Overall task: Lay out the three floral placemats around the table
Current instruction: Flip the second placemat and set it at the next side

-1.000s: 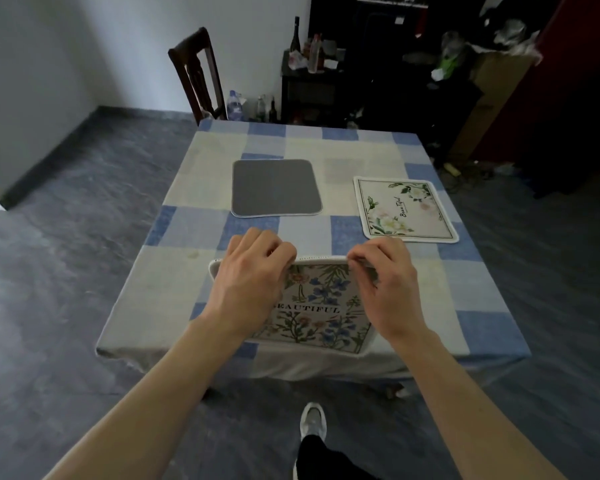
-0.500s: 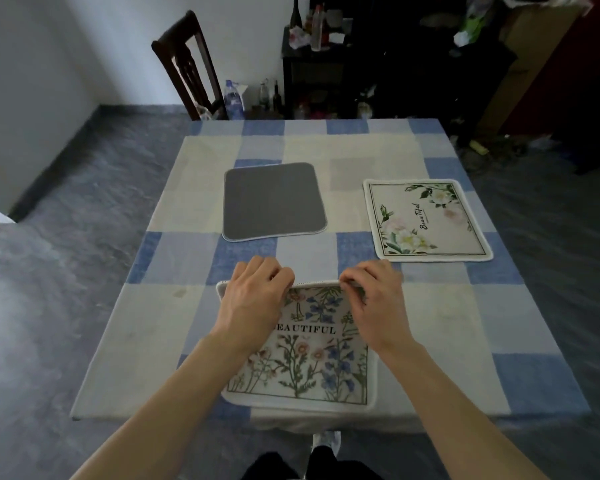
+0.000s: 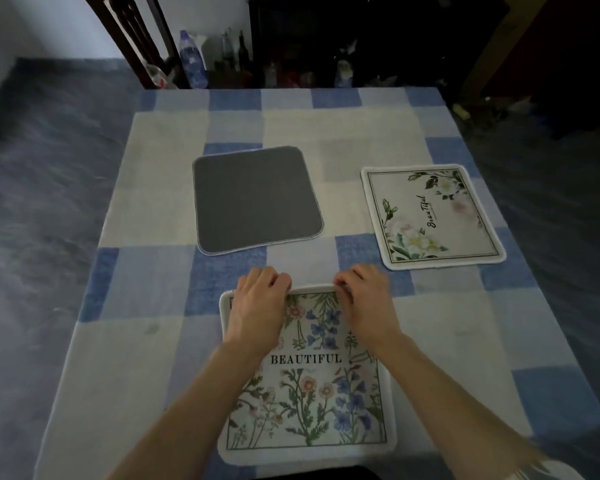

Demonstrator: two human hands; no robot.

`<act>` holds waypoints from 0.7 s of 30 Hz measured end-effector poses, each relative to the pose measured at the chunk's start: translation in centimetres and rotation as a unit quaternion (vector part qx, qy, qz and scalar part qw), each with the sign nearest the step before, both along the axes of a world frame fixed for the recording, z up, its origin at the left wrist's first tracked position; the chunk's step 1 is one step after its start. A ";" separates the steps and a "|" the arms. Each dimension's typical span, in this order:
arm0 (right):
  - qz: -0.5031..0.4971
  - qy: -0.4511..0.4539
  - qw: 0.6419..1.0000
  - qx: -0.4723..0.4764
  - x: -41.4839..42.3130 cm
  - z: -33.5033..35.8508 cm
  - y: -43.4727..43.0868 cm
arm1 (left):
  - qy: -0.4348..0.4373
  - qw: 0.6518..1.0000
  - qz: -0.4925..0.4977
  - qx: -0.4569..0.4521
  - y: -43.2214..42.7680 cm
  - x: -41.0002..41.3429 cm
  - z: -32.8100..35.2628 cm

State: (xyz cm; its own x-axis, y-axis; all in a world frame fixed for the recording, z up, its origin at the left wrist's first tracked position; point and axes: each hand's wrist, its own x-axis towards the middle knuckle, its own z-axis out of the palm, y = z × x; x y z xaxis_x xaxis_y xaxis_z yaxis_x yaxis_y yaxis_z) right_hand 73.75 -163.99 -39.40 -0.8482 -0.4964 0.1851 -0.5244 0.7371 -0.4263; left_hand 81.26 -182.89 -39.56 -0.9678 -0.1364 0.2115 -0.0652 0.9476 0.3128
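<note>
A floral placemat [image 3: 312, 393] printed BEAUTIFUL, with blue and pink flowers, lies flat at the near edge of the table. My left hand [image 3: 257, 310] and my right hand [image 3: 364, 303] both grip its far edge with curled fingers. A second floral placemat [image 3: 430, 216] with white flowers lies at the right side of the table. A third mat [image 3: 255, 199] lies near the middle with its plain grey side up.
The table wears a blue and cream checked cloth [image 3: 153, 306]. A dark wooden chair [image 3: 132, 32] stands at the far left edge. Bottles [image 3: 191, 60] and dark furniture crowd the floor behind the table.
Both hands have drawn the BEAUTIFUL placemat further onto the table; it now lies flat instead of hanging over the near edge. My view has moved closer and tilted down.
</note>
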 end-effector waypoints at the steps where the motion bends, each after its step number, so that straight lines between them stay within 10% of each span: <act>1: -0.002 -0.001 1.000 0.004 -0.5 -0.2 -0.5 | -0.006 1.000 0.002 0.004 -0.5 -0.5 -0.4; 21: -0.077 -0.037 0.995 0.049 -3.5 -3.8 -3.7 | -0.063 0.997 -0.011 -0.040 -2.5 -5.1 -3.1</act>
